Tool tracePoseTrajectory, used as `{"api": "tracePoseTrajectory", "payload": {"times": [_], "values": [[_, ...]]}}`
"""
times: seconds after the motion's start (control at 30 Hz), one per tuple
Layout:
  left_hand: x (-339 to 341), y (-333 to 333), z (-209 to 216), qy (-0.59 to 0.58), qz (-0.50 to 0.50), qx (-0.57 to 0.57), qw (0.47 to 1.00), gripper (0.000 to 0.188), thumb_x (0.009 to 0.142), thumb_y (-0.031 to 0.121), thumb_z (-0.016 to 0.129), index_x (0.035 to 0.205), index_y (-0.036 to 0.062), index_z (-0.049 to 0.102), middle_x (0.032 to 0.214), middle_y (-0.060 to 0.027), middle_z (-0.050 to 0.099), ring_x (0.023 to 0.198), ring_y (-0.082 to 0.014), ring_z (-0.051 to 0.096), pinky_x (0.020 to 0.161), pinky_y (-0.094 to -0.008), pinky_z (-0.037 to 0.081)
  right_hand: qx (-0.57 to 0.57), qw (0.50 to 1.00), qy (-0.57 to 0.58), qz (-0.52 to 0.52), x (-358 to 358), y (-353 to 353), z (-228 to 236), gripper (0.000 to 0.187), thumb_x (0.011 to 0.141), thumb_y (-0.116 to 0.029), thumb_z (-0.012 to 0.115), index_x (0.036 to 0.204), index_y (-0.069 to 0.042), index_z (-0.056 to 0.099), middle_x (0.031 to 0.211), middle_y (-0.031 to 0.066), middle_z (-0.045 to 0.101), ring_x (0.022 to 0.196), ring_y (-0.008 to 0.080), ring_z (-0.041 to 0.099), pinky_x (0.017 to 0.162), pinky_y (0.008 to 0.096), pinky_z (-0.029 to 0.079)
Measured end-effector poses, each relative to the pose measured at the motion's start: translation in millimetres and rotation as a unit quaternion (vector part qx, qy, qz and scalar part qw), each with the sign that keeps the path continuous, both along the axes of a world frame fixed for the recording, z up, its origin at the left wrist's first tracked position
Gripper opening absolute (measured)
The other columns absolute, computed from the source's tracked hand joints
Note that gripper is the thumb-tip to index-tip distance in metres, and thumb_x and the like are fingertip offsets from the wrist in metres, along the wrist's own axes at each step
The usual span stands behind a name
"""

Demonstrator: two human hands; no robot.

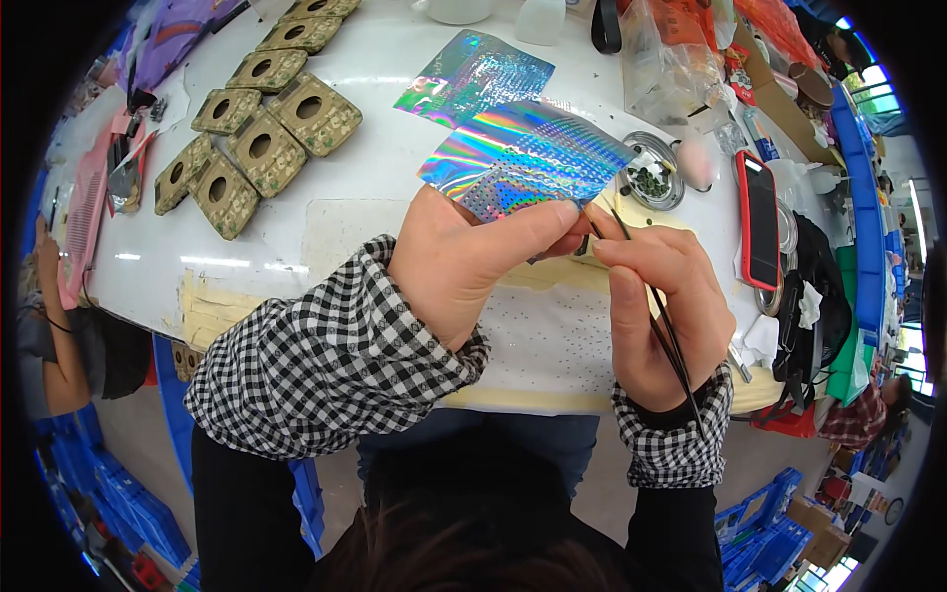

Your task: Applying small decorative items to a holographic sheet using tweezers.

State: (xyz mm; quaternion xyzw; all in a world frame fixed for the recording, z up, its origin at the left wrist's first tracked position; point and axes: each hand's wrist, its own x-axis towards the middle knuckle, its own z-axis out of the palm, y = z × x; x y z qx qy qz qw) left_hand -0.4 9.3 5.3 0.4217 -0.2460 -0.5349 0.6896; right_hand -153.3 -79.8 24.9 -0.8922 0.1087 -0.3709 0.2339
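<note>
My left hand (473,242) is closed on the near edge of a shiny holographic sheet (528,148) covered in rows of small dark dots. Dark slim tweezers (666,335) lie in my right hand (676,296), their tips close to the sheet's corner by my left thumb. Whatever sits between the tips is too small to tell. A second holographic sheet (478,74) lies flat on the table just beyond. Right of the sheet stands a round metal dish (674,192) with small dark pieces in it. Tiny dark specks are scattered on the white surface (543,340) under my hands.
Several camouflage-patterned square pieces (261,148) with round holes lie at the left. A red-edged phone (759,222) rests at the right, near a black bag (819,286). Clear plastic bags (671,69) crowd the far right. Another person's arm (59,340) shows at the left edge.
</note>
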Motion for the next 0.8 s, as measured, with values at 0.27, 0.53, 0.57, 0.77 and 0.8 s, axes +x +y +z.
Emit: {"api": "tracePoseTrajectory", "payload": {"times": [0.27,0.53,0.57,0.77,0.8], "values": [[-0.4,-1.0,0.1,-0.004,-0.001,0.014,1.0,0.028,0.086,0.009,0.061,0.113,0.0022,0.057,0.103,-0.0077,0.065,0.093,-0.0156,0.063,0.085,-0.0306,0.05,0.034,0.999,-0.009,-0.003,-0.3,-1.6,-0.7,0.015,0.077,0.005,0.065,0.092,0.001,0.064,0.084,0.012,0.066,0.075,0.0264,0.063,0.067,0.0315,0.05],[-0.7,-1.6,0.4,-0.018,0.008,0.001,1.0,0.026,0.085,0.008,0.062,0.11,0.0018,0.058,0.099,-0.0069,0.066,0.091,-0.0149,0.063,0.082,-0.0288,0.051,0.052,0.998,-0.033,0.003,0.1,-1.7,-4.9,0.013,0.079,0.003,0.064,0.092,0.001,0.063,0.087,0.0121,0.066,0.075,0.0277,0.062,0.068,0.0325,0.05],[-0.4,-2.0,-0.5,-0.016,0.006,-0.007,1.0,0.025,0.085,0.008,0.062,0.109,0.0017,0.058,0.099,-0.0068,0.066,0.09,-0.0148,0.064,0.082,-0.0286,0.051,0.045,0.999,-0.029,0.003,-0.4,-1.8,-5.0,0.013,0.08,0.003,0.063,0.092,0.001,0.063,0.088,0.0125,0.066,0.076,0.0279,0.062,0.069,0.0327,0.05],[-1.5,-2.7,3.2,0.063,0.0,-0.003,0.998,0.023,0.086,0.007,0.061,0.108,0.0019,0.059,0.097,-0.0071,0.066,0.087,-0.0139,0.065,0.08,-0.0276,0.053,0.04,0.999,-0.028,0.021,-4.2,-3.8,-5.0,0.014,0.081,-0.001,0.064,0.095,-0.001,0.062,0.096,0.0152,0.067,0.08,0.0288,0.062,0.074,0.034,0.05],[-1.2,-2.7,3.7,0.053,0.002,0.002,0.999,0.023,0.086,0.007,0.061,0.109,0.0018,0.059,0.097,-0.0071,0.066,0.087,-0.0138,0.065,0.08,-0.0276,0.053,0.037,0.999,-0.026,0.023,-5.3,-3.6,-3.8,0.015,0.081,-0.002,0.065,0.095,-0.002,0.062,0.097,0.0155,0.067,0.081,0.0287,0.062,0.075,0.0341,0.05]]}}
